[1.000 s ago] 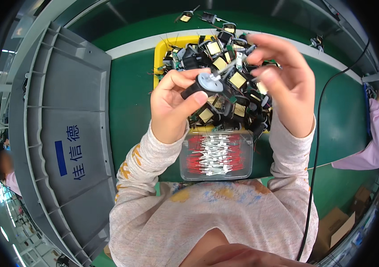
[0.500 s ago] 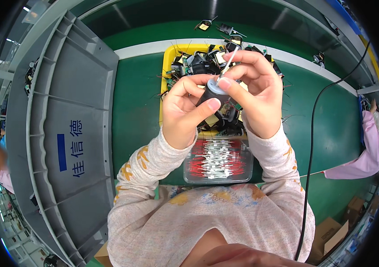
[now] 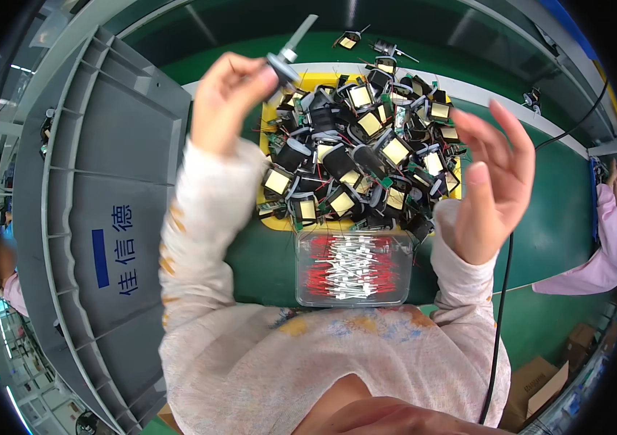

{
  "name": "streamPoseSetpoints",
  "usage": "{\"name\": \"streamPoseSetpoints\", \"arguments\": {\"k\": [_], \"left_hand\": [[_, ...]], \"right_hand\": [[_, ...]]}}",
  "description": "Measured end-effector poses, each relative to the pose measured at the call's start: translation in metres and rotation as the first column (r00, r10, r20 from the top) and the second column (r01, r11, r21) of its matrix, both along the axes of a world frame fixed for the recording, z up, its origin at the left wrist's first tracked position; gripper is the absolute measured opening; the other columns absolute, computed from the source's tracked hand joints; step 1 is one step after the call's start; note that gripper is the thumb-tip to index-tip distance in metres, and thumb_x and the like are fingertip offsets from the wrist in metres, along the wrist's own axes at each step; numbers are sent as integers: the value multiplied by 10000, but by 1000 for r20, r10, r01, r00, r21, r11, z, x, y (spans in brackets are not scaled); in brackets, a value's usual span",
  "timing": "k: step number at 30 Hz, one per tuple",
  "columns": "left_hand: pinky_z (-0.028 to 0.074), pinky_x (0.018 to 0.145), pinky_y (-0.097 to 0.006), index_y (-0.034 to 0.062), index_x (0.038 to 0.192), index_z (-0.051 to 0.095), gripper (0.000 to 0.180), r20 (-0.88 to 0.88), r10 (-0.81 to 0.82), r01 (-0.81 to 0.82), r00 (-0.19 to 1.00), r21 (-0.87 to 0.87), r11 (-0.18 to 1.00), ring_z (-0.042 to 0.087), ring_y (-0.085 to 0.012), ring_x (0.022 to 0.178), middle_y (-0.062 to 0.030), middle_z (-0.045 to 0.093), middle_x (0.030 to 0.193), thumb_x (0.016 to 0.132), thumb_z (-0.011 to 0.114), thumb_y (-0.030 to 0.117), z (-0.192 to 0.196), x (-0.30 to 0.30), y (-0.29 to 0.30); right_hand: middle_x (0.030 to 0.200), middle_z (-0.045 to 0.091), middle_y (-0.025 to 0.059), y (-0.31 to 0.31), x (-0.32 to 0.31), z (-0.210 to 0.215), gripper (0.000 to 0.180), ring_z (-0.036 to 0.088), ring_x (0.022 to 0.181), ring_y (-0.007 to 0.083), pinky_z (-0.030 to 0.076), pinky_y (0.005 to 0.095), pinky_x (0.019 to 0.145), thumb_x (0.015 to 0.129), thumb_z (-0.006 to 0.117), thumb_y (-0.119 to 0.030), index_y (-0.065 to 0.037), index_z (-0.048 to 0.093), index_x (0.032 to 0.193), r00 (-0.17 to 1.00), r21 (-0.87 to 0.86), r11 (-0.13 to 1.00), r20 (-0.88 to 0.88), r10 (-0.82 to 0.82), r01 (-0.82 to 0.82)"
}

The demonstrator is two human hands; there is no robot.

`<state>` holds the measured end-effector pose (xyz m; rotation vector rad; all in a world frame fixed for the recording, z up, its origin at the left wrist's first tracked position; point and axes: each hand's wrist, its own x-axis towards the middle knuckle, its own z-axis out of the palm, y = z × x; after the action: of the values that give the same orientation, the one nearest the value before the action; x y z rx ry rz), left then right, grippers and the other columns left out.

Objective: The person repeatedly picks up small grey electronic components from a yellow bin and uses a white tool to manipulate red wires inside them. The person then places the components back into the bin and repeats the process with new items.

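Raised at the upper left, my left hand (image 3: 227,101) pinches a small black cylindrical part with a grey end cap (image 3: 284,67). From the cap a thin white stem (image 3: 299,36) points up and to the right; the fingers hide much of the black body. My right hand (image 3: 493,185) is empty, its fingers apart, by the right side of a yellow tray (image 3: 271,116). Heaped in that tray are several similar black parts (image 3: 337,159) with pale yellow pads, green circuit boards and thin wires. Nearer me, a clear plastic box (image 3: 305,299) holds many slim red and white pieces (image 3: 352,268).
A large grey plastic crate (image 3: 113,181) stands on edge at the left. Loose black parts (image 3: 388,49) lie beyond the tray. A black cable (image 3: 504,304) hangs down the right side. Cardboard boxes (image 3: 536,384) are lower right. Another person's pink sleeve (image 3: 587,250) shows far right.
The hands have parted from above the tray. My left hand has carried the black part up and left; my right hand has let go of its white stem and moved right, opening.
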<state>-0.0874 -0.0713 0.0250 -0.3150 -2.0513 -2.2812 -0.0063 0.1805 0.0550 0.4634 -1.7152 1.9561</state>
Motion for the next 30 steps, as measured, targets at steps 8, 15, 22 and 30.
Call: {"name": "streamPoseSetpoints", "arguments": {"k": [8,15,22,30], "left_hand": [[409,927,-358,86,1171,494,379,564,104,-190,819,95,977,541,-234,1036,-66,558,1133,845,566,265,-106,-155,-82],[452,807,-307,31,1025,599,344,-332,-57,-180,942,-637,749,579,-234,943,-90,618,983,724,692,169,-68,-134,-54],[406,807,-391,121,1067,546,475,-140,-445,-67,885,-982,174,504,-292,953,-90,593,939,651,703,288,-24,-71,34],[445,720,-411,59,888,603,379,-255,-443,-170,859,-960,223,565,-351,808,-172,603,808,632,696,323,-23,-68,36]], "right_hand": [[926,588,113,19,17,-16,309,560,916,179,394,290,847,755,574,9,48,502,1054,969,60,997,244,27,-43],[782,525,43,32,17,-27,73,470,709,106,370,225,679,741,595,4,22,574,809,957,182,980,290,26,-82],[678,483,39,38,33,-33,138,414,640,106,307,217,595,781,597,-103,1,549,704,982,99,995,183,-33,15],[678,517,64,62,66,-39,124,453,653,144,345,252,616,783,570,-96,4,538,717,990,142,990,132,-41,23]]}}
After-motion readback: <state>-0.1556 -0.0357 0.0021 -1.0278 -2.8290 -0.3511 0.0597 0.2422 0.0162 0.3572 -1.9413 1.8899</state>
